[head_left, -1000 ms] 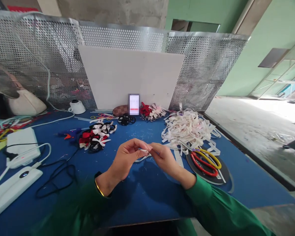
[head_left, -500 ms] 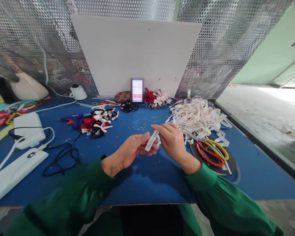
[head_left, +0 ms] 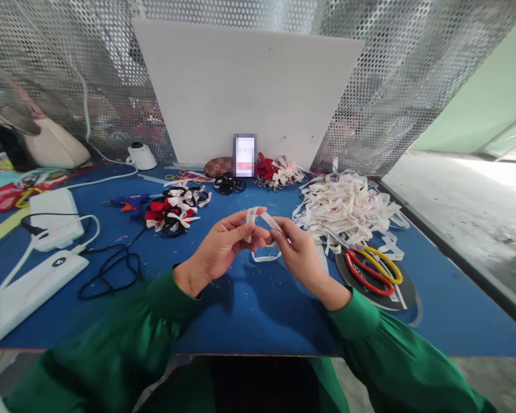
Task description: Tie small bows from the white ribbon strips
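Slanting down toward right fingers (head_left: 287, 229) — white ribbon (head_left: 269, 220)

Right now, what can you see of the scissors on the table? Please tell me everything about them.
The scissors have one red looped handle and one yellow looped handle, both smooth and plastic-looking, slim shiny blades that look like metal, and something purplish near the pivot. The blades seem shut. They lie right of the right hand, untouched by it, handles over a flat black disc, blades pointing away leftward, by the pale ribbon heap.
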Demonstrator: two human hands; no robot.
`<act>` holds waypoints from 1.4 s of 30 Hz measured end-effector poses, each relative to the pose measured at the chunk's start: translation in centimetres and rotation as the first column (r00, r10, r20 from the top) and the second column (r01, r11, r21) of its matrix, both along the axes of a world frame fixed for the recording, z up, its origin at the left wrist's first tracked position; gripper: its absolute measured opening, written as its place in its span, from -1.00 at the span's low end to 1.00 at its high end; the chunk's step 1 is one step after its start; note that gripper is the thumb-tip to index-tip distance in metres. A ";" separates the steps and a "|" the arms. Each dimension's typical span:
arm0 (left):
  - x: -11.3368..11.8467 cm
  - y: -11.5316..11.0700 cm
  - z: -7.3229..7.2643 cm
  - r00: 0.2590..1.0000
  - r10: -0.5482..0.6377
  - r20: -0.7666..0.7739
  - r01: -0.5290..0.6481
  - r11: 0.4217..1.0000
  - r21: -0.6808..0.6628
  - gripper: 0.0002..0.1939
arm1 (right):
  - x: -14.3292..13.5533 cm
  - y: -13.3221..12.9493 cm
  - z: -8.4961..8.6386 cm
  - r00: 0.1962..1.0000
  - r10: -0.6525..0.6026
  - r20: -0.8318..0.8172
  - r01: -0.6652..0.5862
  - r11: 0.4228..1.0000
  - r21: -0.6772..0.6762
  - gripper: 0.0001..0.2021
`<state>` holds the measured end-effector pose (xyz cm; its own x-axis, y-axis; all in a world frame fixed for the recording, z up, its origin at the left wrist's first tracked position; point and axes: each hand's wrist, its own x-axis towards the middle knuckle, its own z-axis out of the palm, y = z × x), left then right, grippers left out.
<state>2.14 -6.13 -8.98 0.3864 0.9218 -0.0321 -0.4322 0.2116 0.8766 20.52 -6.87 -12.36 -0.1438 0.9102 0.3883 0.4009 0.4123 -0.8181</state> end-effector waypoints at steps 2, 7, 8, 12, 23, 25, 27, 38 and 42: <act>-0.3 0.4 0.1 0.999 0.051 0.016 -0.051 0.999 0.008 -0.60 | -0.3 -0.3 0.2 0.990 -0.020 -0.137 0.012 0.998 -0.059 -0.82; -0.6 1.3 -0.2 0.990 0.140 0.033 -0.141 0.990 0.024 -0.58 | -0.5 -0.6 0.5 0.994 -0.044 -0.101 0.045 0.999 0.001 -0.82; -0.7 1.4 -0.2 0.989 0.143 0.034 -0.144 0.989 0.022 -0.58 | -0.5 -0.6 0.5 0.996 -0.039 -0.078 0.040 0.999 0.012 -0.82; -0.7 1.4 -0.4 0.990 0.142 0.028 -0.142 0.990 0.022 -0.57 | -0.7 -0.7 0.2 0.984 0.022 -0.179 -0.033 0.998 -0.061 -0.91; -0.3 1.2 -0.6 0.985 0.115 -0.126 -0.106 0.991 0.079 -0.53 | -0.6 -0.9 0.6 0.959 0.227 -0.173 -0.219 0.974 0.064 -0.83; -0.3 1.3 -0.7 0.985 0.108 -0.135 -0.098 0.992 0.077 -0.51 | -0.5 -0.8 0.5 0.956 0.252 -0.148 -0.239 0.966 0.098 -0.80; -0.2 1.3 -0.7 0.984 0.091 -0.151 -0.080 0.994 0.079 -0.50 | -0.4 -0.7 0.4 0.960 0.262 -0.101 -0.244 0.956 0.163 -0.80; 0.3 0.5 -1.2 0.944 0.006 -0.330 0.063 0.978 0.199 -0.43 | 0.1 -1.1 0.8 0.949 -0.061 0.308 -0.152 0.769 0.621 -0.81; 0.3 0.2 -1.5 0.909 -0.052 -0.413 0.159 0.960 0.229 -0.43 | 0.3 -0.8 1.0 0.974 -0.048 0.220 -0.092 0.807 0.583 -0.82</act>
